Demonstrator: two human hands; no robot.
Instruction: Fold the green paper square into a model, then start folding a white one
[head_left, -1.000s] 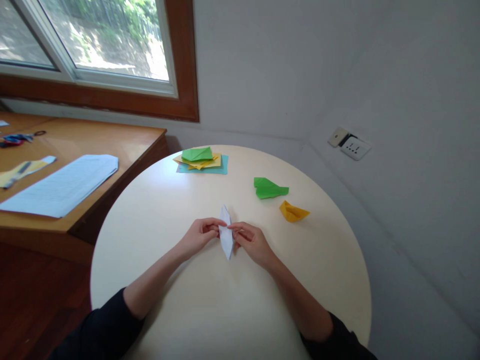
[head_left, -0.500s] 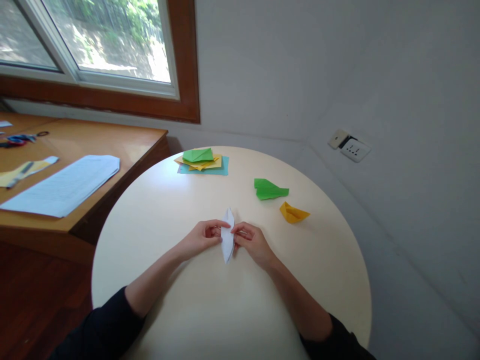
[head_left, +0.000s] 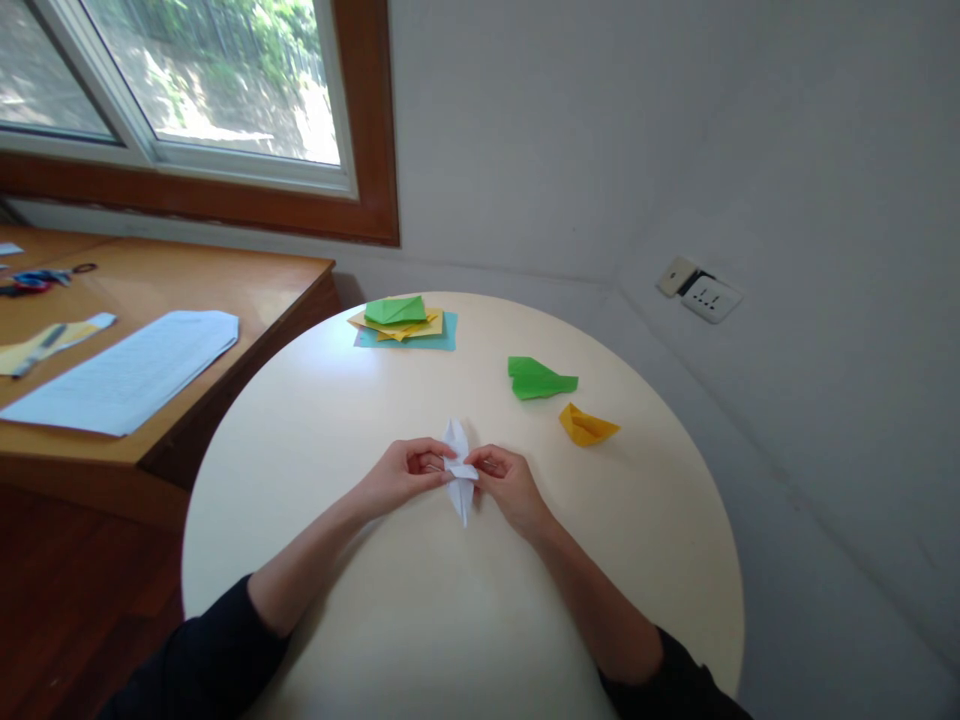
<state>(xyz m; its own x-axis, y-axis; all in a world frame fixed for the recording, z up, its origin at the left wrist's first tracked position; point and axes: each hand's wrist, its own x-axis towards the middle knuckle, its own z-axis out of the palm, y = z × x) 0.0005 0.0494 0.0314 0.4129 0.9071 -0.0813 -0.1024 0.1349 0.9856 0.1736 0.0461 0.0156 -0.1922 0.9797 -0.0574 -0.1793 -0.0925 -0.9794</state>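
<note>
A folded white paper (head_left: 457,440) is held between my two hands, over the middle of the round table. It has pointed ends toward and away from me and a narrow crosswise strip or flap at its middle. My left hand (head_left: 409,470) pinches its left side with thumb and fingers. On the right side, my right hand (head_left: 506,482) pinches the edge of the middle part. Beyond my right hand lie a folded yellow paper boat (head_left: 586,427) and a green folded paper (head_left: 538,380) shaped like a plane.
At the far edge of the white round table (head_left: 300,620) sits a stack of coloured papers (head_left: 405,325), green on top. To the left, a wooden desk (head_left: 262,268) carries white printed sheets (head_left: 142,370), a pen (head_left: 39,350) and scissors (head_left: 45,277). A wall socket (head_left: 709,298) is at right.
The white paper has opened at its middle, where a crosswise strip now shows between my fingers. Its near point has shifted slightly right. Both hands keep nearly the same place.
</note>
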